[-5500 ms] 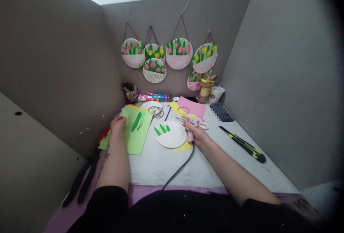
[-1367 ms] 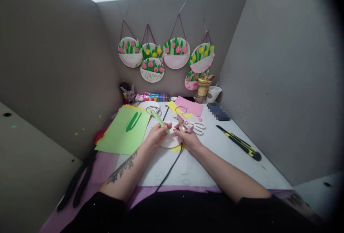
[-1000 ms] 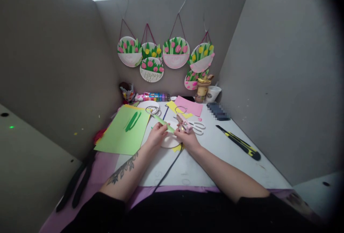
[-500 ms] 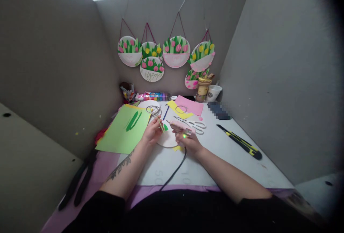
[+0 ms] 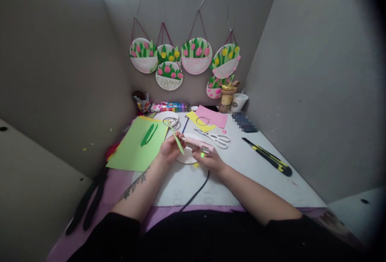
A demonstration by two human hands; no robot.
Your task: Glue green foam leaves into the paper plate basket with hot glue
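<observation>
My left hand (image 5: 170, 148) holds a narrow light-green paper strip (image 5: 177, 140), which slants down to the right. In my right hand (image 5: 209, 159) is a pink glue gun (image 5: 197, 144) with a green light, its nozzle pointing left and close to the strip. A black cord (image 5: 199, 190) runs down from the gun toward my body. Beneath both hands lies a white paper plate (image 5: 187, 158), partly covered by the gun and fingers.
Green paper sheets (image 5: 135, 149) lie to the left. White scissors (image 5: 217, 138) and pink paper (image 5: 212, 116) are beyond my right hand. A black-yellow cutter (image 5: 268, 157) lies at right. Decorated plates (image 5: 196, 64) hang on the grey back panel.
The glue gun has moved left, bringing its nozzle close to the strip. The green strip has turned and now shows its broader face.
</observation>
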